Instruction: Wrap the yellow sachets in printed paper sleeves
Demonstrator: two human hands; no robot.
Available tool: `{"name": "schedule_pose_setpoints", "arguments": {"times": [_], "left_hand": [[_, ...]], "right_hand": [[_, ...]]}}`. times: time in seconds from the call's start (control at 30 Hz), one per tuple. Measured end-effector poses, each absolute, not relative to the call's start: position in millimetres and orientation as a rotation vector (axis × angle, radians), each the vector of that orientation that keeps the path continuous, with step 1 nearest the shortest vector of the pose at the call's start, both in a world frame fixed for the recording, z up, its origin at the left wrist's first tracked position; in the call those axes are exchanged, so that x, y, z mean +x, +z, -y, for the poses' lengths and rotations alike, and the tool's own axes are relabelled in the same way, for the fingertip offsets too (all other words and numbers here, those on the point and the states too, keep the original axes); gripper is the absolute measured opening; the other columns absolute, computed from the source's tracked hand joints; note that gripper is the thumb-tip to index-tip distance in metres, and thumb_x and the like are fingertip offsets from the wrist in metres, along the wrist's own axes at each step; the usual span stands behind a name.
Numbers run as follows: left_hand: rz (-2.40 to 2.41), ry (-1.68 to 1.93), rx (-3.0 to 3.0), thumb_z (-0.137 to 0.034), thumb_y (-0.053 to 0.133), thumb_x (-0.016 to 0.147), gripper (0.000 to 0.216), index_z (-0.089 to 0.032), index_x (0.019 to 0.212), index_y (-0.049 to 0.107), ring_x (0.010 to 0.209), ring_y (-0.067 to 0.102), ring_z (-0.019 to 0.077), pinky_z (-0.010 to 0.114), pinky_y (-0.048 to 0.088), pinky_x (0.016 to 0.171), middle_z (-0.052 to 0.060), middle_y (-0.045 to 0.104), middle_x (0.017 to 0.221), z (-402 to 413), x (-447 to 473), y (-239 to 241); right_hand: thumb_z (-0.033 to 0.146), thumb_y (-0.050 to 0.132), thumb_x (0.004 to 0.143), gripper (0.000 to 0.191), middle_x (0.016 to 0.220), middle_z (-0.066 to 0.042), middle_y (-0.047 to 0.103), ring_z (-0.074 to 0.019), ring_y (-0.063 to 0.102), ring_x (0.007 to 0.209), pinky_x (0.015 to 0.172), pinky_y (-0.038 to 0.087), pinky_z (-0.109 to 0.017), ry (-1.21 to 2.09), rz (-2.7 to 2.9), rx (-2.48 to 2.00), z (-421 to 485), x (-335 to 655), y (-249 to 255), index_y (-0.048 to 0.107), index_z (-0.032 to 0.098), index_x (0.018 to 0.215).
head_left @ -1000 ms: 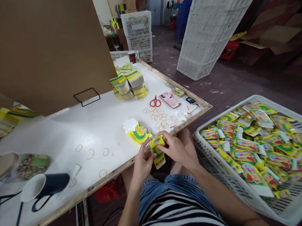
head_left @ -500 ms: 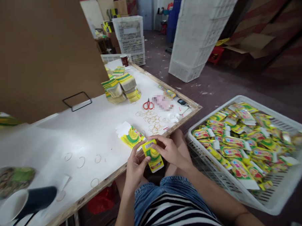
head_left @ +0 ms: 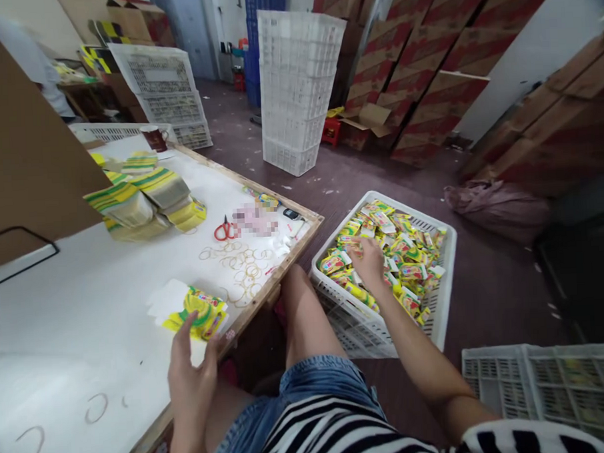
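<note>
At the table's near edge my left hand (head_left: 191, 375) has its fingers apart, the index fingertip at a small pile of flat yellow-and-green printed cartons (head_left: 200, 311) with white flaps. Whether it presses on them I cannot tell. My right hand (head_left: 368, 260) is over the white plastic crate (head_left: 387, 346) on my right, its fingers curled around a small yellow carton (head_left: 350, 240) that they partly cover. Below it lie many similar yellow cartons (head_left: 414, 272) with red and green print, heaped loosely in the crate.
Rubber bands (head_left: 244, 272), red-handled scissors (head_left: 225, 230), a phone (head_left: 290, 213) and bundled cartons (head_left: 150, 196) lie on the white table (head_left: 109, 295). A brown mug (head_left: 154, 139) stands farther back. Stacked white crates (head_left: 296, 93) and cardboard boxes (head_left: 426, 81) stand behind; another crate (head_left: 549, 382) is at lower right.
Both hands held a yellow carton over my lap. They have parted: the right has gone to the crate, the left to the flat cartons. The view has turned right.
</note>
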State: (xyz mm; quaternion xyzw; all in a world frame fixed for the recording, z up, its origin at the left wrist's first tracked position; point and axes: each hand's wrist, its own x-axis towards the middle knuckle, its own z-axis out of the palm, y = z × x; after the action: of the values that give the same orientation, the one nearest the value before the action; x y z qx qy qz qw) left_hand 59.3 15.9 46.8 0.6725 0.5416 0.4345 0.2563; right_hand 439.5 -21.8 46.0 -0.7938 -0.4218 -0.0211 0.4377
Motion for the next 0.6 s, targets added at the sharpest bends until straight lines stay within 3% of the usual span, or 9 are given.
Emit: {"name": "schedule_pose_setpoints", "arguments": {"times": [0.17, 0.3, 0.43, 0.6], "left_hand": [[-1.623, 0.989, 2.061, -0.04, 0.052, 0.088, 0.055, -0.018, 0.136, 0.042, 0.141, 0.032, 0.0333, 0.056, 0.022, 0.115, 0.018, 0.046, 0.144, -31, 52, 30], [-1.593, 0.812, 2.168, -0.042, 0.049, 0.088, 0.049, -0.017, 0.131, 0.048, 0.14, 0.033, 0.0343, 0.063, 0.016, 0.113, 0.02, 0.047, 0.144, -34, 50, 19], [-1.584, 0.817, 2.231, -0.045, 0.053, 0.085, 0.053, -0.015, 0.128, 0.051, 0.135, 0.041, 0.0358, 0.061, 0.021, 0.113, 0.021, 0.051, 0.14, -33, 49, 13], [-1.525, 1.009, 2.168, -0.04, 0.057, 0.085, 0.037, -0.03, 0.12, 0.059, 0.127, 0.053, 0.0293, 0.047, 0.041, 0.107, 0.007, 0.059, 0.134, -30, 49, 13]], "right_hand": [[0.023, 0.055, 0.084, 0.016, 0.087, -0.006, 0.068, -0.0168, 0.061, 0.073, 0.074, 0.051, -0.031, 0.325, 1.267, -1.825, 2, 365, 12, 0.068, 0.017, 0.092], [0.022, 0.06, 0.086, 0.013, 0.094, -0.003, 0.071, -0.0146, 0.064, 0.084, 0.08, 0.049, -0.026, 0.469, 1.411, -1.659, -22, 290, 19, 0.069, 0.02, 0.094], [0.032, 0.062, 0.086, 0.025, 0.107, -0.009, 0.069, -0.0212, 0.059, 0.105, 0.094, 0.043, -0.033, 0.497, 1.715, -1.651, -47, 232, 36, 0.067, 0.015, 0.105], [0.042, 0.059, 0.087, 0.034, 0.106, -0.012, 0.068, -0.0278, 0.058, 0.104, 0.09, 0.043, -0.041, 0.507, 1.968, -1.831, -64, 198, 45, 0.066, 0.014, 0.105]]}}
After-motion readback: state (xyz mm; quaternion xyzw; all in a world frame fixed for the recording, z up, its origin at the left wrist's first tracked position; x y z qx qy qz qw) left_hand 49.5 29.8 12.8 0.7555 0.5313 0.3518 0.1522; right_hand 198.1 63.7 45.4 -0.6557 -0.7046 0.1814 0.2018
